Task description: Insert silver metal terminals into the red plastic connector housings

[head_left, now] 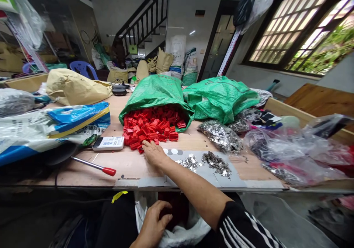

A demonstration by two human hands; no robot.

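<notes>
My right hand (153, 153) reaches across to the near edge of a heap of small red plastic pieces (146, 126). Its fingers are stretched out and touch the nearest pieces; no piece shows clearly held. The heap spills from the mouth of a green woven sack (155, 89) lying on the table. My left hand (155, 218) is low in front of me, over an open white bag (182, 237) at my lap. Its fingers are bent loosely with the thumb apart, and nothing shows in them. Right of my right forearm lie small silvery metal parts (190, 162) and a darker metal pile (217, 164) on a grey sheet (232, 174).
A red-tipped lever (109, 171) sticks out at the left, near a white boxy device (108, 143). A blue-and-white sack (69, 120) lies beyond it. On the right are another green sack (221, 95), a clear bag of metal parts (221, 135) and several plastic bags (293, 148).
</notes>
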